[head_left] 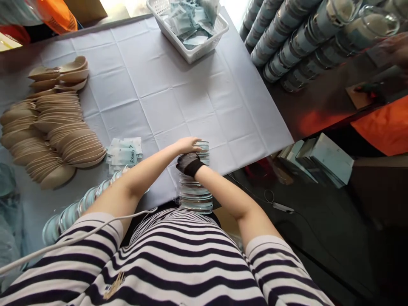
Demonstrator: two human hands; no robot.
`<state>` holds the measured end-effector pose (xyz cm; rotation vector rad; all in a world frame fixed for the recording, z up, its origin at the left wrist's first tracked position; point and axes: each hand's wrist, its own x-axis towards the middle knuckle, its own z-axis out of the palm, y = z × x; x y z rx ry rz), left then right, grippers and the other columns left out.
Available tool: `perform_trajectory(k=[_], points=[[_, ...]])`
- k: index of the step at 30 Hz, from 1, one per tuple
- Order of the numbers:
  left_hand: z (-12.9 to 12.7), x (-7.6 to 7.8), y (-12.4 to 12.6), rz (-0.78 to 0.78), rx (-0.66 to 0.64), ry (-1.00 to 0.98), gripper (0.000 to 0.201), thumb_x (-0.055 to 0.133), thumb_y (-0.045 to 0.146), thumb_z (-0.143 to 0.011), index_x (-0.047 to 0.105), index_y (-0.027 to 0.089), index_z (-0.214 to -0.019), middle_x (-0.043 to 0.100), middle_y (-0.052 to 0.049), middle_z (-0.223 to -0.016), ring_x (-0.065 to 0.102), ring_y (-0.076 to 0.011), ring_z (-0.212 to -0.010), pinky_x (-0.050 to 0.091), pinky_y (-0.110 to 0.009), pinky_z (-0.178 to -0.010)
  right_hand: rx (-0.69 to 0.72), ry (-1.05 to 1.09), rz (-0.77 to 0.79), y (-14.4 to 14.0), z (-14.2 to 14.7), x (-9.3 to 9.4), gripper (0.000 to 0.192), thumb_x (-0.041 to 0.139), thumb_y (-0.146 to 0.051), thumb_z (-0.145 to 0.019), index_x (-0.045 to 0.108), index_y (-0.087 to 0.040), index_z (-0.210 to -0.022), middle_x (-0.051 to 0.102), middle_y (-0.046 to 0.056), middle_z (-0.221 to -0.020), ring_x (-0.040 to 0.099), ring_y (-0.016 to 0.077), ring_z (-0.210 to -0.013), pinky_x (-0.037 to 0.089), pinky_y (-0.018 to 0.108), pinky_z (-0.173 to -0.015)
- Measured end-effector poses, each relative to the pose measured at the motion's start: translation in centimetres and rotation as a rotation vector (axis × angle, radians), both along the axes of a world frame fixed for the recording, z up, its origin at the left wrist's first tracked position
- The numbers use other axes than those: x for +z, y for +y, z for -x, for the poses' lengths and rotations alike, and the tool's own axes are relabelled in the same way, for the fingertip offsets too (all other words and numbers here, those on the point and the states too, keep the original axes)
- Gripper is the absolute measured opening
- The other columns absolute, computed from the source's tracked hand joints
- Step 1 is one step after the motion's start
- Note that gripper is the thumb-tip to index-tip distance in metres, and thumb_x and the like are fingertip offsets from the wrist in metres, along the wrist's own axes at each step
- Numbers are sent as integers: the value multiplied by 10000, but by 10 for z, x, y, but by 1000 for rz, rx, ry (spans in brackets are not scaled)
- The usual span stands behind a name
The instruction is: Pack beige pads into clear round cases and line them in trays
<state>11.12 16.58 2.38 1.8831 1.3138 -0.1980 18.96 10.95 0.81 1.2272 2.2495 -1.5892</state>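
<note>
A row of clear round plastic containers [196,193] with pale blue bands runs from my body onto the table's near edge. My left hand [188,145], bare, lies over the far end of this row, its fingers bent against the containers there. Just nearer to me, my right hand [188,163], in a dark striped glove, is closed around the side of the same row. Its fingertips are mostly hidden. Left of my left forearm lie small printed white-and-blue packets [124,152]. A second row of similar clear containers [86,202] passes under that arm.
Nested beige moulded cups [57,136] cover the table's left side. A white basket [204,50] of packets stands at the far edge. Tall stacks of clear containers [296,38] are at the upper right. A white cable [79,236] crosses my left arm. Boxes [331,159] sit below the table's right edge.
</note>
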Motion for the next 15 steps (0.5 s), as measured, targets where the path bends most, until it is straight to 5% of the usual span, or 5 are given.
perform_trajectory(k=[4,7,11,15], points=[[-2,-6,-30,-283,65,-27,686,545,523,-891,356,274,-1501,508,-118,-1396,462,-299,-1286,332,-413,-1067,-328,-68,81,-7,-115,-13,246,498,-310,-907,675,-173,-1008,715,68,-886,666,206,-858,549,331,-816],[-3,-9,-41,-302,82,-22,676,555,542,-880,378,294,-1483,501,-109,-1389,443,-298,-1277,289,-428,-1082,-423,-207,466,-32,-168,-40,258,556,-197,-844,619,-183,-1094,635,-9,-642,591,119,-561,513,214,-558],[-1,-7,-39,-265,55,-16,653,559,537,-877,395,313,-1468,512,-87,-1371,442,-288,-1262,298,-405,-1064,-401,-89,685,-52,-173,-78,188,641,-188,-784,612,-178,-969,595,-36,-582,547,90,-467,470,179,-471],[1,-7,-36,-261,41,-17,652,556,541,-879,394,312,-1468,519,-81,-1358,452,-283,-1249,306,-394,-1056,-396,0,768,-46,-163,-91,178,667,-225,-771,604,-181,-931,639,-18,-617,579,91,-484,482,176,-479]])
